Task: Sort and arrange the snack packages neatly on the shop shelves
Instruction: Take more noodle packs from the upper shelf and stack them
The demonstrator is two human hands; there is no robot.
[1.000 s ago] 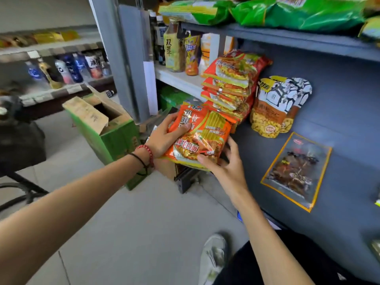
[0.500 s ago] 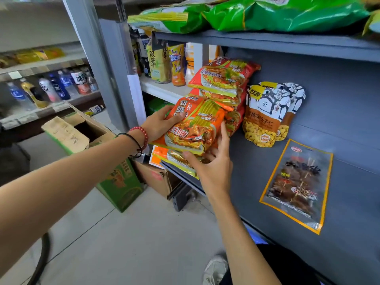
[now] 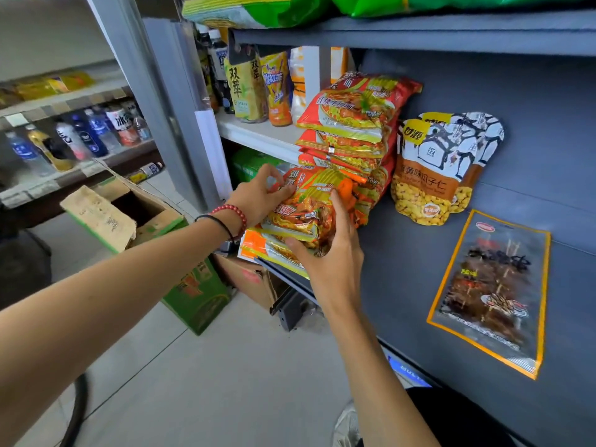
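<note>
An orange-and-yellow noodle packet point(image 3: 306, 204) lies at the front edge of the grey shelf point(image 3: 403, 269), on top of another flat packet point(image 3: 274, 250). My left hand point(image 3: 261, 195) pinches its upper left corner. My right hand point(image 3: 325, 253) grips its lower right side, thumb underneath. Behind it rises a stack of the same noodle packets point(image 3: 354, 124). To the right stand two nut pouches point(image 3: 442, 166), and a clear orange-edged snack bag point(image 3: 493, 291) lies flat.
Drink bottles point(image 3: 254, 88) stand on the white shelf to the left. Green bags point(image 3: 290, 8) lie on the upper shelf. An open green carton point(image 3: 142, 227) and a brown box point(image 3: 248, 279) sit on the floor beside the shelf post point(image 3: 161, 101).
Both hands have carried the noodle packet up and in from the aisle to the shelf's front edge, below the stack. The camera has moved closer.
</note>
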